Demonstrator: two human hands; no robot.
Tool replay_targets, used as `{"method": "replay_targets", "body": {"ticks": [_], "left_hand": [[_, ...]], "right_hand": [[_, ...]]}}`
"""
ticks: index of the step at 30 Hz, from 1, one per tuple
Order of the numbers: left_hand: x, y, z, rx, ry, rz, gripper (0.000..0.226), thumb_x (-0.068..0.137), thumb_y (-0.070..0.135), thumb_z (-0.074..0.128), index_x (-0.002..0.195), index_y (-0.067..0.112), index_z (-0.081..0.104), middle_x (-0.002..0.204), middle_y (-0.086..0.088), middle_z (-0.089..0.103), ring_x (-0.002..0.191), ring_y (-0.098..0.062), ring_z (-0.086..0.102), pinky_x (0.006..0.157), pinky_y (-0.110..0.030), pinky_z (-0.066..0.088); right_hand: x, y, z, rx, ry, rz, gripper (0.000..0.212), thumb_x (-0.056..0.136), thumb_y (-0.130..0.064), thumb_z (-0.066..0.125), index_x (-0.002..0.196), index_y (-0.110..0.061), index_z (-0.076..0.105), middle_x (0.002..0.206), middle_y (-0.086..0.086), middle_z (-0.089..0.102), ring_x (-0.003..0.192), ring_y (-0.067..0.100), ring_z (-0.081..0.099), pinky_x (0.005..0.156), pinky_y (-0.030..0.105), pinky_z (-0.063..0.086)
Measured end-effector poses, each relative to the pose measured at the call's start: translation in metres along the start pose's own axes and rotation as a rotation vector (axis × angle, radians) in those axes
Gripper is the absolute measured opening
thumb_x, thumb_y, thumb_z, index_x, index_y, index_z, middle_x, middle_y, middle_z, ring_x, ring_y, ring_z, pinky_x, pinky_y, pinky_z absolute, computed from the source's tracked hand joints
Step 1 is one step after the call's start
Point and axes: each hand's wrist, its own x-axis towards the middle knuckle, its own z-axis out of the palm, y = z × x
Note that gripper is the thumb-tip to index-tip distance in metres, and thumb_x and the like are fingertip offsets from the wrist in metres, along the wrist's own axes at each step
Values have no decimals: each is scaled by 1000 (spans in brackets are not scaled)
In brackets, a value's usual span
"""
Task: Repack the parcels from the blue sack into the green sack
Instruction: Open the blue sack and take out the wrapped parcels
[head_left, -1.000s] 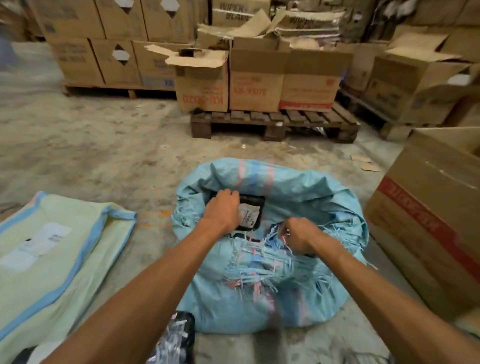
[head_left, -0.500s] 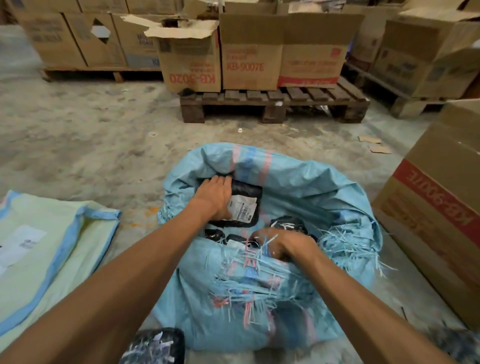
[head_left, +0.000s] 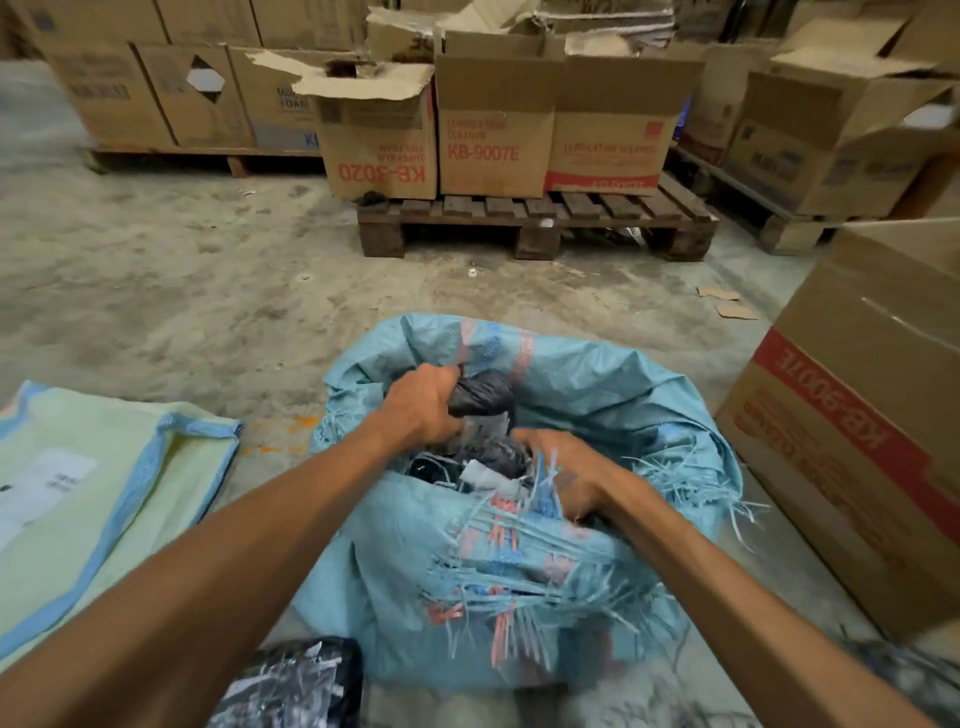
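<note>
The blue woven sack (head_left: 613, 395) stands open on the floor in front of me, its near rim frayed into loose strands. Inside its mouth my left hand (head_left: 423, 402) is closed around a black plastic-wrapped parcel (head_left: 483, 397) and holds it above the others. My right hand (head_left: 569, 480) reaches into the mouth over the frayed rim, its fingers on another dark parcel (head_left: 498, 457); whether it grips is unclear. More dark parcels (head_left: 431, 470) lie below. The green sack (head_left: 104, 499) lies flat on the floor to the left.
A black wrapped parcel (head_left: 296, 686) lies on the floor at the bottom edge, near my left arm. A large cardboard box (head_left: 852, 415) stands close on the right. A wooden pallet (head_left: 535, 221) with cartons is ahead, and more cartons line the back.
My left hand has closed on the black parcel and raised it within the sack's mouth. My right hand has slid further inside, onto another parcel.
</note>
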Motion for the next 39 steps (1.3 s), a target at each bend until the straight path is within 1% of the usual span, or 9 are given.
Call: {"method": "replay_targets", "body": {"ticks": [5,10,14,21,23,26,29,34,39], "left_hand": [[-9,20,-88,-200,60,150,42,80,30,78,117,15,64,107,-1,69,102,-17,62,82,-27,48],[-37,19,-204,-552,295,119,65,65,51,83,117,20,61,115,0,70,105,-19,65,95,-40,53],[-96,-7,-267,-969,522,71,57,74,50,79,119,21,62,113,4,71,102,-15,68,92,-41,56],[-232,-98,-242,-1179,827,-446,50,76,61,71,92,14,66,88,0,72,80,-17,70,71,-34,60],[-272,-124,-204,-1210,730,-616,47,81,55,71,93,10,66,86,-3,71,73,-17,69,56,-24,56],[-330,-166,-136,-1207,499,-804,58,83,55,71,107,2,69,99,-16,74,79,-27,72,64,-34,57],[-378,-188,-77,-1184,321,-959,61,83,57,69,99,-2,70,92,-20,74,78,-34,72,64,-36,56],[-409,-203,-11,-1259,207,-1026,48,87,46,69,99,0,73,94,-18,76,77,-30,74,65,-33,58],[-417,-207,31,-1236,121,-1075,61,86,59,64,110,2,69,100,-12,75,88,-28,72,79,-37,58]], "right_hand": [[-41,-37,-65,79,424,8,69,45,-51,93,99,-32,56,99,-5,72,92,21,66,75,35,53],[-89,-89,-125,206,751,-177,67,46,-48,96,91,-27,51,87,-14,69,86,14,66,72,35,55],[-119,-140,-151,351,875,-284,77,45,-54,94,100,-21,51,95,-9,71,92,16,68,80,47,56],[-126,-221,-101,899,526,-237,81,49,-39,99,115,-20,58,105,-1,75,92,16,75,81,41,60],[-117,-225,-59,1073,344,-134,69,55,-32,97,114,-15,65,103,6,77,89,23,76,82,45,60],[-103,-213,27,1163,129,109,79,47,-35,99,115,-8,70,103,13,77,94,31,74,85,53,58],[-81,-181,109,1129,60,315,113,29,-53,100,127,-13,64,117,10,72,105,33,70,90,57,55],[-88,-164,184,1083,-8,445,104,32,-54,100,120,-11,64,110,8,74,90,30,72,71,39,60],[-84,-162,222,1081,-9,428,87,41,-51,99,114,-19,65,103,5,77,89,25,74,76,44,62]]}}
